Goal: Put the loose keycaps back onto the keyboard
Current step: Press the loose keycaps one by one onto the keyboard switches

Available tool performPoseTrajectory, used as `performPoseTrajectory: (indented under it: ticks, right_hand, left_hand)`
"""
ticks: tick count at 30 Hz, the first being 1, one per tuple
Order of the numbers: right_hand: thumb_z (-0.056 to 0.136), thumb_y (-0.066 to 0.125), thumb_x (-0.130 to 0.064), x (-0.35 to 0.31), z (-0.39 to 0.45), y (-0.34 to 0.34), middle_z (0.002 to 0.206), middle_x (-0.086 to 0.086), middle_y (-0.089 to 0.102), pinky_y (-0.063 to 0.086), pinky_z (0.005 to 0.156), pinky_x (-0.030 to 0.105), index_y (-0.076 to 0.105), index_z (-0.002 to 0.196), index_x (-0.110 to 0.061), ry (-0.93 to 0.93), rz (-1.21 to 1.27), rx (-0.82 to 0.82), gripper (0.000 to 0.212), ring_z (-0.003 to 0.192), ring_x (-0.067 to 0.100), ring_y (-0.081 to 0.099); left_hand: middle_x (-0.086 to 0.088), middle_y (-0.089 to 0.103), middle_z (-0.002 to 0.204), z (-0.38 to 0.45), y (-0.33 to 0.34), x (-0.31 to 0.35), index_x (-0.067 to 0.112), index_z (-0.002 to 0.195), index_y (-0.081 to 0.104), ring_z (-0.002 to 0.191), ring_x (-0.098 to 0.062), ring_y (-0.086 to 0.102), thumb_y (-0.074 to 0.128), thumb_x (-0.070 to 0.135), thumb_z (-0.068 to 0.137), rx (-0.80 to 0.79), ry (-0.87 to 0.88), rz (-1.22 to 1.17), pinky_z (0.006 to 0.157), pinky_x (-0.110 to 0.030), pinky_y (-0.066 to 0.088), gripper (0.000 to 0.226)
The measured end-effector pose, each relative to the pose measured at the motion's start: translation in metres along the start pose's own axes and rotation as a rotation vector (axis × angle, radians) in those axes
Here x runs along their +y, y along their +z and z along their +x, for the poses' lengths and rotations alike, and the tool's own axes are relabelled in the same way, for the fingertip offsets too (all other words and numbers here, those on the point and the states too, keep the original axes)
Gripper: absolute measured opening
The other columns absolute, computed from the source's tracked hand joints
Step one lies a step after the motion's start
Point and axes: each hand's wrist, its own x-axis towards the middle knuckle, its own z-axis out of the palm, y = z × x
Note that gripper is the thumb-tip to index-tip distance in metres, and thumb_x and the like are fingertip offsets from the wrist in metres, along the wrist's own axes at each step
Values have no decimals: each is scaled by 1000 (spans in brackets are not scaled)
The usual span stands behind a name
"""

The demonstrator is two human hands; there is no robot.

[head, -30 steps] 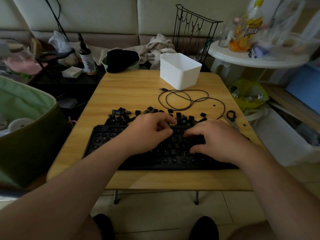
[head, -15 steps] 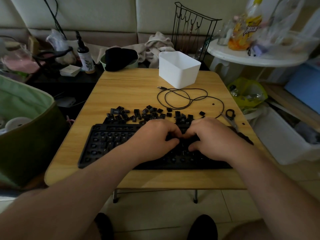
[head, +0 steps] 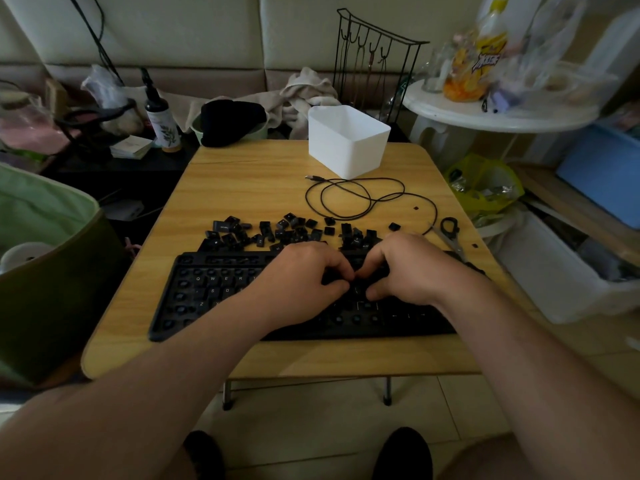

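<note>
Over the middle of the keyboard [head: 221,299] our two hands meet, fingertips almost touching. Our left hand [head: 304,282] curls its fingers down toward the keys, and our right hand [head: 412,271] does the same just beside it; both grips are bent inward at one spot, but whether either pinches a keycap we cannot tell, since the fingers hide what lies under them. Under and around the grip the keyboard lies flat on the wooden surface [head: 249,174], with some lettered caps seated left of the left hand and many bare round posts showing along the near rows. Just beyond the grip, touching the keyboard's far edge, the loose keycaps [head: 284,230] lie scattered in a wide band. Right of the right hand, scissors [head: 450,233] lie near the surface's edge. Farther beyond the keycaps a thin black cable [head: 356,199] lies in loops, and past it stands a white bin [head: 346,143].
</note>
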Motion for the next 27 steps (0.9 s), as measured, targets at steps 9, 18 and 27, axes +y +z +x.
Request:
performPoseTrajectory:
  ticks: [9,18,27]
  right_hand:
    - [91,77,-33,5,-7,-2,85,-21,65,44,71,24,78,94,-40,-95,201,96,7,83,-1,59]
    - [91,77,-34,5,-7,5,75,-18,60,44,65,24,77,87,-34,-63,210,208,4,72,0,55]
    - [92,75,-34,8,-6,12,74,-14,58,38,61,24,77,89,-33,-51,260,305,4,72,3,53]
  left_hand:
    - [23,64,96,3,-1,-2,35,110,76,91,5,59,71,29,96,18,7,11,76,-2,37,17]
    - [20,59,84,14,-50,-50,34,104,75,77,2,53,72,37,94,122,-380,154,62,-23,41,11]
    - [9,69,89,15,-50,-61,30,102,78,82,-13,62,65,46,98,33,-481,256,71,-32,52,22]
